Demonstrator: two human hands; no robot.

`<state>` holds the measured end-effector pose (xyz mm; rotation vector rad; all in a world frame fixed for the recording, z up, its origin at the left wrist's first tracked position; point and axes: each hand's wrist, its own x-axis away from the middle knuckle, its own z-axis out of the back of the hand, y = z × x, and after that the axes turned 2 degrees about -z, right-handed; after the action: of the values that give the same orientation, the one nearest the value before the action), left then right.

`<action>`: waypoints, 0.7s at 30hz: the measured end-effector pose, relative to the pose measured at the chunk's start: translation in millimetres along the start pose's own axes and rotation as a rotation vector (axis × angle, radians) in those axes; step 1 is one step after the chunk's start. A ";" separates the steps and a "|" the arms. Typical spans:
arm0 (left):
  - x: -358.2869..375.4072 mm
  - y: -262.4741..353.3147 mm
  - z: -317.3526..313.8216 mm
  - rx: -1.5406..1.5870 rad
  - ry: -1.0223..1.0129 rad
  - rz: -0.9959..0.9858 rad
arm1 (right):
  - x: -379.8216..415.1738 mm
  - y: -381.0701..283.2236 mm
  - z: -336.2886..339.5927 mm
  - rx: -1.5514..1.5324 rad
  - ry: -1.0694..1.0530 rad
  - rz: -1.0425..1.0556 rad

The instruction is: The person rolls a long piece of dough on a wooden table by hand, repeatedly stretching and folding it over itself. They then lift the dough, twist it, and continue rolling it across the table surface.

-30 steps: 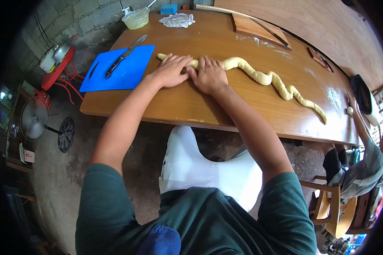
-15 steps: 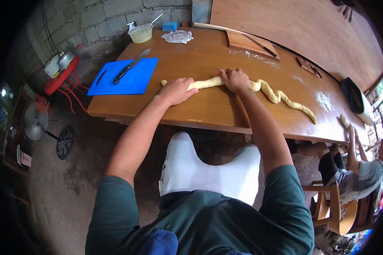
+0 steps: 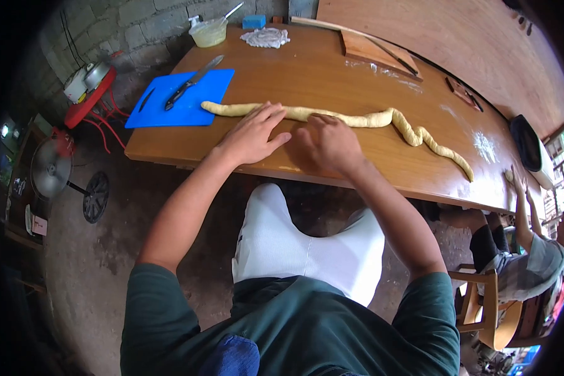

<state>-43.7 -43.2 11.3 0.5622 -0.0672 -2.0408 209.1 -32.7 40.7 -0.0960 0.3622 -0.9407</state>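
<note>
A long rope of pale yellow dough [image 3: 363, 120] lies across the wooden table. Its left end touches the edge of a blue cutting board [image 3: 153, 116], and its right part bends in waves. My left hand [image 3: 254, 135] is open, with its fingertips resting on the dough's left part and the thumb spread away. To its right, my right hand [image 3: 333, 143] touches the near side of the rope with bent fingers, its thumb apart and nothing gripped. On the cutting board lies a knife with a black handle [image 3: 177, 98].
A tub with a utensil [image 3: 208, 34], a crumpled white cloth [image 3: 265, 37] and a blue block [image 3: 254, 22] stand at the back. A wooden board [image 3: 376, 53] with a thin stick is farther right. Another person's hands [image 3: 519, 180] work at the table's right end.
Both hands have shifted toward me and the right hand has moved left, its fingers opening off the dough. The rope's left end now reaches farther left, and the middle is straighter.
</note>
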 end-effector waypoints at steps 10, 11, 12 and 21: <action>-102.1 -72.2 -23.3 -0.089 -0.326 0.276 | -130.0 33.2 -58.0 0.119 -0.161 -0.364; -116.4 -75.3 -23.5 -0.121 -0.335 0.357 | -144.9 37.9 -60.3 0.119 -0.174 -0.416; -130.5 -82.1 -26.6 -0.155 -0.344 0.438 | -159.5 43.7 -65.2 0.116 -0.183 -0.417; -234.6 -169.6 -75.3 -0.182 0.029 0.519 | -283.2 109.0 -104.9 0.165 0.132 -0.364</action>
<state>-52.9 254.5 -17.3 0.4077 -0.0077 -1.5146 105.9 267.3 -9.1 0.0539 0.3948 -1.3372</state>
